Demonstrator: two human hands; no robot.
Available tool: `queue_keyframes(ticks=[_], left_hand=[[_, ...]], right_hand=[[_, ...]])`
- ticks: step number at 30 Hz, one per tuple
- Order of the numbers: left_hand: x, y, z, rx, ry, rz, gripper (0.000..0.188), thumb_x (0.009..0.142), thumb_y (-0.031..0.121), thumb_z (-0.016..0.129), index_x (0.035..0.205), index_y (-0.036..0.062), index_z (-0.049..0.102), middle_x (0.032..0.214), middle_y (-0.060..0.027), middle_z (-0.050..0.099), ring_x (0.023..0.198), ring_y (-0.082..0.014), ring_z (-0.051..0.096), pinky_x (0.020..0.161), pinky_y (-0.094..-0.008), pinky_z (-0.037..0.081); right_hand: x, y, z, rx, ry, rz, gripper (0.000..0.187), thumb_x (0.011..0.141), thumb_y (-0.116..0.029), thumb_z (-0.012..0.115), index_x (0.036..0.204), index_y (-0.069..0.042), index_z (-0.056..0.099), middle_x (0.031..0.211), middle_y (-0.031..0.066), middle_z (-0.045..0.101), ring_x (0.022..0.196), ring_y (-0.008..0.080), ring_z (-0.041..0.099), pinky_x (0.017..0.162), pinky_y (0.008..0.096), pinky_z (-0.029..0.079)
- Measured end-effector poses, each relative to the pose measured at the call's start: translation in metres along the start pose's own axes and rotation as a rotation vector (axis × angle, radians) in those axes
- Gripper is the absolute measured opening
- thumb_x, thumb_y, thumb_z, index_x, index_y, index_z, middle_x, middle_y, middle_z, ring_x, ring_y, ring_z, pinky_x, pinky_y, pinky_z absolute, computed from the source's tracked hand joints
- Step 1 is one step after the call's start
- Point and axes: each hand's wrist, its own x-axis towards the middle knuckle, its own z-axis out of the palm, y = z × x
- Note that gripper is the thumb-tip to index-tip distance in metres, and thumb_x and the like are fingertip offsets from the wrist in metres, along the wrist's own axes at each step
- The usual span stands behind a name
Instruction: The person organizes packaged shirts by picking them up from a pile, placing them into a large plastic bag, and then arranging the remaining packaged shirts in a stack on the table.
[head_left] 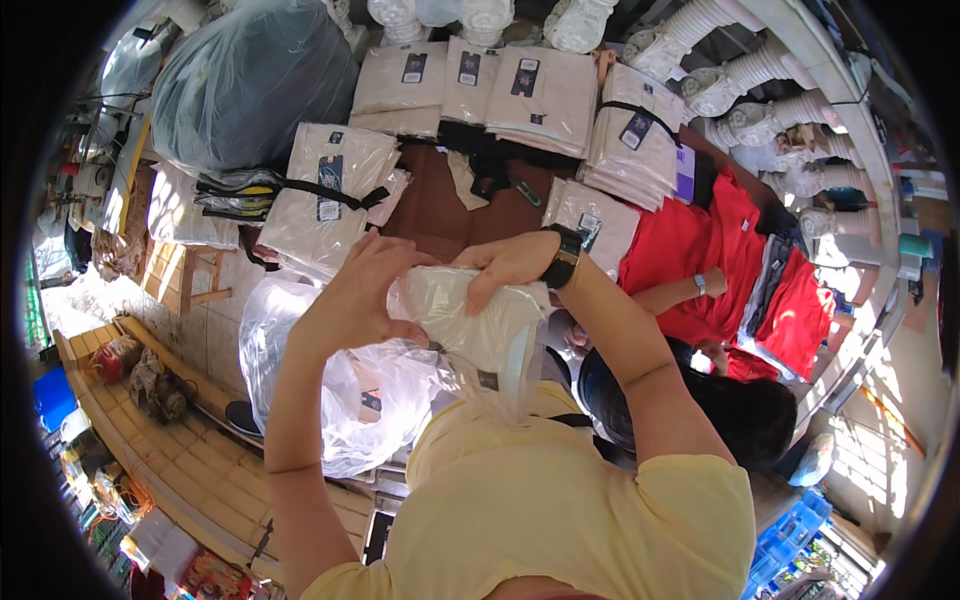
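Observation:
A cream folded garment in a clear plastic bag (485,335) is held up in front of my yellow shirt. My right hand (510,262), with a black watch at the wrist, is closed on its upper edge, thumb across the front. Beside the bag's left edge is my left hand (355,300), fingers and thumb apart in a curve; whether it touches the plastic is hard to tell. Below the left hand, a large clear plastic bag (285,340) holds more packed pieces. Ahead, a stack of bagged cream garments (545,95) with dark labels stands on the brown table surface (430,205).
Left of centre, a strapped garment stack (330,180) sits near a big grey plastic sack (255,85). Red garments (690,235) lie to the right, where another person's hand (714,282) rests. A bamboo bench (200,440) stands lower left; white balusters (740,75) line the far right.

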Motion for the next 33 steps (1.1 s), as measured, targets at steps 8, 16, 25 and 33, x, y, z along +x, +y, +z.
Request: queue_keyframes(ticks=[8,16,25,33], left_hand=[[0.029,-0.055,0.046,-0.728,-0.388,-0.285,0.051,0.074,0.011,0.079,0.119,-0.0013,0.06,0.104,-0.0058,0.068,0.092,-0.0101,0.06,0.085,-0.0265,0.047],[0.068,-0.107,0.085,-1.165,0.225,-0.344,0.034,0.083,0.007,0.07,0.116,0.0016,0.06,0.104,-0.005,0.067,0.092,-0.0115,0.062,0.081,-0.0276,0.051],[0.239,-0.112,-0.018,-1.047,0.579,-0.333,0.066,0.079,0.024,0.076,0.127,-0.0096,0.045,0.111,-0.0195,0.062,0.091,-0.022,0.065,0.076,-0.0311,0.053],[0.234,-0.141,-0.009,-0.197,1.035,-0.064,0.058,0.084,0.023,0.071,0.13,-0.0004,0.044,0.127,-0.0177,0.046,0.107,-0.0254,0.053,0.084,-0.0343,0.047]], right_hand=[[-0.013,0.086,-0.086,0.525,0.236,-0.151,0.054,0.094,-0.052,0.047,0.118,-0.004,0.057,0.113,0.0077,0.063,0.095,0.0143,0.064,0.08,0.03,0.053],[-0.042,0.192,-0.12,0.695,0.466,-0.51,0.077,0.089,-0.069,0.036,0.137,-0.009,0.04,0.132,0.0066,0.051,0.122,0.0211,0.048,0.103,0.0487,0.035],[-0.008,0.06,-0.187,0.197,1.103,-0.854,0.059,0.081,-0.004,0.07,0.132,0.0,0.041,0.123,0.0107,0.056,0.113,0.0183,0.054,0.095,0.0312,0.045],[0.005,0.018,-0.325,-0.567,1.828,-0.406,0.062,0.076,-0.01,0.072,0.127,0.004,0.041,0.115,0.023,0.056,0.104,0.0338,0.058,0.092,0.0414,0.046]])
